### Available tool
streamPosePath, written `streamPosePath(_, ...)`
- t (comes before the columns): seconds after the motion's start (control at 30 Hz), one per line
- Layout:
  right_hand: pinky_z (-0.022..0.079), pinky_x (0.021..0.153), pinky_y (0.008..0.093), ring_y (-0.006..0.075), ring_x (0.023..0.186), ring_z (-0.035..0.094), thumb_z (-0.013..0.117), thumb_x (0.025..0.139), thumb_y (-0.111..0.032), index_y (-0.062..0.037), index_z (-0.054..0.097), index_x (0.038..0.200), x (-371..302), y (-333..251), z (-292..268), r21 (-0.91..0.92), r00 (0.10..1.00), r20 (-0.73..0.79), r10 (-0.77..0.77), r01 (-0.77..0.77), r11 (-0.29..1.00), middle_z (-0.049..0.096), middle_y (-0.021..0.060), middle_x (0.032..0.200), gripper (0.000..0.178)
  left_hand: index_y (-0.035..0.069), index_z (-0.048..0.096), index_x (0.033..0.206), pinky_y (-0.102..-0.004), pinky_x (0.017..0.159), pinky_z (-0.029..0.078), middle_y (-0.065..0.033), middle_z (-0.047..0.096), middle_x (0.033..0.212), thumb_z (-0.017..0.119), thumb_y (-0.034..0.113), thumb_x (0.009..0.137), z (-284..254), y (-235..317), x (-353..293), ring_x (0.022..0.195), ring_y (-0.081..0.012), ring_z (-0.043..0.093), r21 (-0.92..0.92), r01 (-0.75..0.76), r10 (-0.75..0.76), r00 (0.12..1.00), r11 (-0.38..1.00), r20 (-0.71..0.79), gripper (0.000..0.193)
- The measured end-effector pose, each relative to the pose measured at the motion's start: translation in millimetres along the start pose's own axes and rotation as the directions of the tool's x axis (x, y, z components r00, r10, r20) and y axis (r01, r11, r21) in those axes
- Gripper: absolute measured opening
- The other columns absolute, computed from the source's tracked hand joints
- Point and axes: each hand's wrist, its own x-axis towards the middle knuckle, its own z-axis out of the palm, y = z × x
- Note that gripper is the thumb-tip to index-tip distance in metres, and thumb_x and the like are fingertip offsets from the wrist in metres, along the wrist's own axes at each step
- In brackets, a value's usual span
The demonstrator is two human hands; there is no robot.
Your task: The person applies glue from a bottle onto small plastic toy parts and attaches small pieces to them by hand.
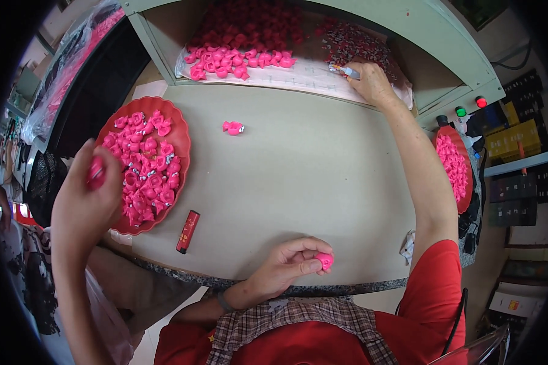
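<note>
A worker's left hand (292,260), thumb and fingers pinched narrow, holds a small pink toy (325,261) near the front edge of the surface (286,176). The toy is rounded and bright pink, partly hidden by fingertips. The right hand (371,82), fingers closed, grips a pale, orange-tipped tool (349,72) beside a heap of tiny parts (359,45) in a green cabinet (444,67).

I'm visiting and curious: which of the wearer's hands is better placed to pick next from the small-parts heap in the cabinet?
The right hand, probably: it is beside the small-parts heap, holding a slender tool. The left hand is far from it, holding a pink piece.
</note>
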Motion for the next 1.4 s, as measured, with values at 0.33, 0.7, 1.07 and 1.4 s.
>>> streamPosePath(0.33, 0.050, 0.066, 0.0295, 0.0189, 0.074, 0.064, 0.061, 0.085, -0.011, 0.0003, 0.065, 0.096, -40.8, -31.7, -26.3, 0.559, 0.999, -0.009, 0.035, -0.024, 0.829, 0.066, 0.0102, 0.088, 0.016, 0.000, 0.055, 0.118, -0.0314, 0.083, 0.047, -0.0121, 0.057, 0.111, 0.052, 0.005, 0.093, 3.6, 0.8, -0.9, 0.096, -0.0184, 0.058, 0.013, -0.005, 0.005, 1.000, 1.000, -0.014, 0.025)
streamPosePath(0.7, 0.043, 0.052, 0.0206, 0.0072, 0.060, 0.054, 0.059, 0.083, -0.001, 0.0001, 0.065, 0.096, -235.8, -125.0, -68.5, 0.941, 0.919, 0.323, 0.226, -0.338, 0.029, 0.061, 0.0042, 0.077, 0.015, -0.004, 0.056, 0.115, -0.0276, 0.075, 0.047, -0.0126, 0.059, 0.106, 0.050, 0.009, 0.095, 6.4, -4.4, 0.4, 0.085, -0.0169, 0.058, 0.064, -0.114, 0.121, 0.986, 0.991, -0.115, 0.024)
streamPosePath(1.07, 0.049, 0.057, 0.0242, 0.0136, 0.066, 0.062, 0.059, 0.086, -0.001, 0.0007, 0.062, 0.094, -297.3, -145.1, -52.9, 0.927, 0.911, 0.351, 0.216, -0.305, -0.218, 0.063, 0.0093, 0.087, 0.009, -0.003, 0.057, 0.120, -0.0273, 0.080, 0.051, -0.0104, 0.064, 0.102, 0.057, 0.008, 0.093, 13.1, -14.1, -2.6, 0.088, -0.0152, 0.063, 0.195, -0.099, 0.125, 0.984, 0.976, -0.126, 0.029)
streamPosePath(1.4, 0.053, 0.062, 0.0243, 0.0134, 0.069, 0.064, 0.062, 0.084, 0.002, 0.0022, 0.062, 0.097, -314.2, -154.9, -64.9, 0.943, 0.912, 0.333, 0.241, -0.320, -0.091, 0.065, 0.0104, 0.086, 0.013, -0.004, 0.057, 0.115, -0.0256, 0.077, 0.053, -0.0102, 0.065, 0.097, 0.059, 0.003, 0.090, 15.7, -21.6, -2.7, 0.084, -0.0155, 0.064, 0.303, -0.127, 0.162, 0.982, 0.945, -0.096, 0.026)
